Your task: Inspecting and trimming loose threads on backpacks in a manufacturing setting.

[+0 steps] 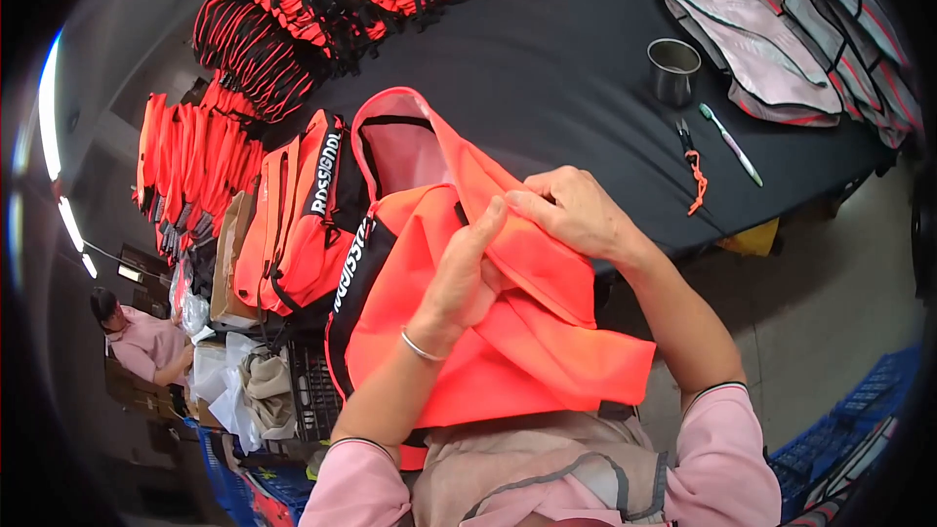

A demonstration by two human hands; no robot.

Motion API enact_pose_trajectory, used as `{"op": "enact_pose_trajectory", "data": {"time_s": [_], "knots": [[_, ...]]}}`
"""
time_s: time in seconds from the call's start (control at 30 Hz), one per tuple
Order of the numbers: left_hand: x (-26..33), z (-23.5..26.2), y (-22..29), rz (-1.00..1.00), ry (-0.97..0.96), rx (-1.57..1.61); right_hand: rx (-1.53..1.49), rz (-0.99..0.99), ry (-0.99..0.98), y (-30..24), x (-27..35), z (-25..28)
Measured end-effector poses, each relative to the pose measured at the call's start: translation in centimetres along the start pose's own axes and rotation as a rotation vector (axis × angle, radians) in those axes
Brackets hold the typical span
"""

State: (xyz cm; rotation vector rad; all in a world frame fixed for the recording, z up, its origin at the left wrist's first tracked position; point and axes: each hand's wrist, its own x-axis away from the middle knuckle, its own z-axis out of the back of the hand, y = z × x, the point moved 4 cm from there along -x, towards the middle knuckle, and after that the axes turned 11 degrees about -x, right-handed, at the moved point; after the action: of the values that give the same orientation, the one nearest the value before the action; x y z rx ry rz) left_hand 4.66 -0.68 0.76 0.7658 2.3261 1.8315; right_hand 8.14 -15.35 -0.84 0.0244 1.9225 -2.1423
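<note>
A bright orange-red bag [527, 356] with a black lettered band along its left side lies across my lap and the table's near edge. Its upper part gapes, showing a pale pink inner face. My left hand [461, 273] grips a fold of the fabric, thumb up along the edge, the other fingers partly hidden by cloth. Just right of and above it, my right hand [576, 210] pinches the same edge between thumb and bent fingers. Left of this bag rests another orange-red bag [283, 244] with zippers and a similar black band.
On the black-covered table [508, 68] are a metal cup [673, 71], thread snips [687, 141] with an orange cord and a toothbrush [730, 143]. Orange-red bag pieces [332, 0] pile up at the back left, grey panels [761, 49] at the right. Another person [146, 342] is at far left.
</note>
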Motion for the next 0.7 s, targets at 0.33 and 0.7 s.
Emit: {"op": "enact_pose_trajectory", "data": {"time_s": [0.33,0.7], "knots": [[-0.7,3.6,3.7,-0.3,0.065,-1.1,-0.449,0.006,-0.136,0.2,-0.7,-0.3],[-5.3,10.0,12.7,-0.726,-0.003,-1.6,-0.488,-0.02,-0.335,-1.3,-4.6,2.1]]}}
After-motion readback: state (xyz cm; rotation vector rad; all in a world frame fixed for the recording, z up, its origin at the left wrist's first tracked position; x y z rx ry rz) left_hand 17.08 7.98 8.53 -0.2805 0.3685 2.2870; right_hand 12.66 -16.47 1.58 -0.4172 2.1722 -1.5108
